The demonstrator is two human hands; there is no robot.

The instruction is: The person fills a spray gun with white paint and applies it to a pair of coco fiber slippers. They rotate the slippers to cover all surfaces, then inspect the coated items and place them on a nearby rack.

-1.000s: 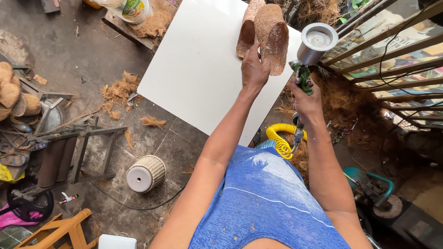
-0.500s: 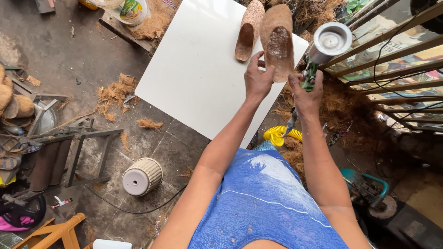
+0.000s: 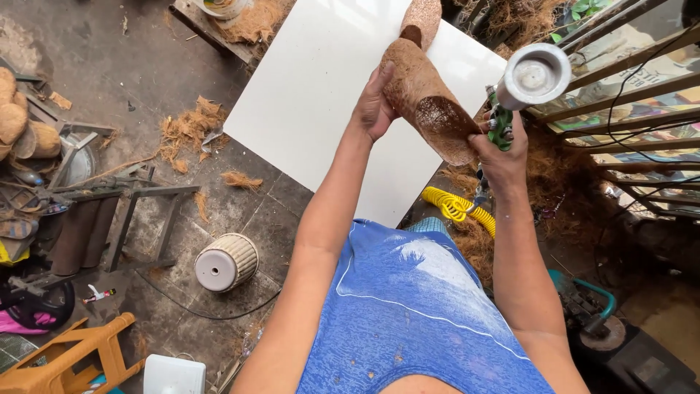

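Coconut-husk piece (image 3: pixel 426 102) sits grasped in left hand (image 3: pixel 374 109); right hand (image 3: pixel 503 157), at three o'clock, clenches spray gun (image 3: pixel 525 84).

Over the board (image 3: pixel 321 109), the left hand (image 3: pixel 373 109) holds a coir pot (image 3: pixel 430 102); the spray gun (image 3: pixel 521 87) is just right of it, and a ribbed pot (image 3: pixel 227 261) lies below-left of the board.

Second husk piece (image 3: pixel 421 20) top cut off
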